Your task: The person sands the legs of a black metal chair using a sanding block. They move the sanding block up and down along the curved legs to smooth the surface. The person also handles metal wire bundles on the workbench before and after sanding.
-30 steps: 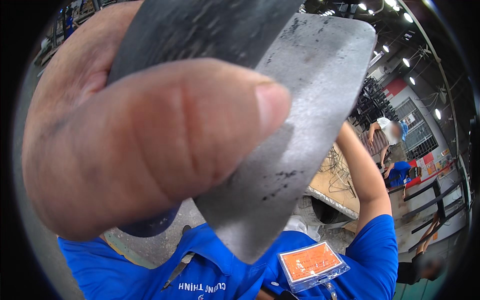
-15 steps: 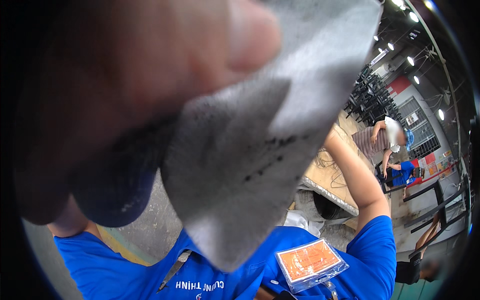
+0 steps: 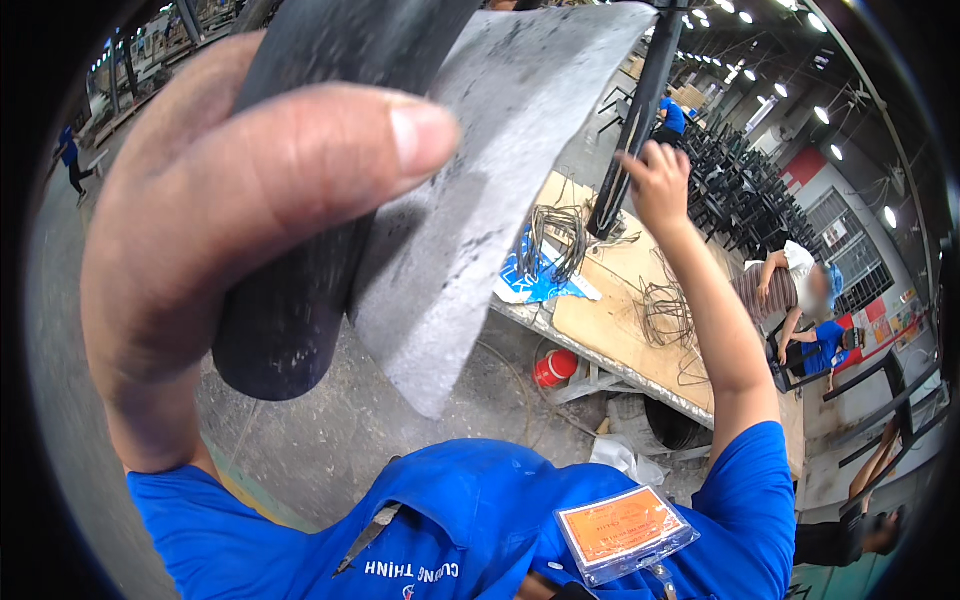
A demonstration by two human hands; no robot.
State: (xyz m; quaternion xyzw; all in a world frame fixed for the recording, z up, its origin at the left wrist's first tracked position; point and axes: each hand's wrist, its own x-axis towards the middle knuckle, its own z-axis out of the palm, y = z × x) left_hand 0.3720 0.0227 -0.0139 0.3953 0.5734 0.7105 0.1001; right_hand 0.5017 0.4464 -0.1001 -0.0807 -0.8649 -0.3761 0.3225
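Observation:
Close up on the left, my left hand [image 3: 260,170] is wrapped round a thick black rounded bar [image 3: 285,330]. Its thumb reaches across the bar to a pale grey sheet [image 3: 440,230] with black smudges, whose material I cannot tell. The sheet hangs at a tilt beside the bar, its lower corner pointing down. Farther right, my right hand [image 3: 660,185] is raised beside a slimmer black bar [image 3: 640,120]. Its index finger stretches to that bar's edge while the other fingers are partly bent. Whether the two bars join is hidden at the top.
Beyond stands a board-topped table [image 3: 620,310] with bundled dark wires [image 3: 560,235] and a blue-and-white sheet [image 3: 540,280]. A red container [image 3: 555,368] sits beneath it. Co-workers [image 3: 785,280] handle black frames at the right; stacked black furniture [image 3: 735,210] fills the back.
The bar and sheet have shifted up and away from my view, uncovering the table. My right hand, hidden before behind the sheet, now shows beside the slimmer bar.

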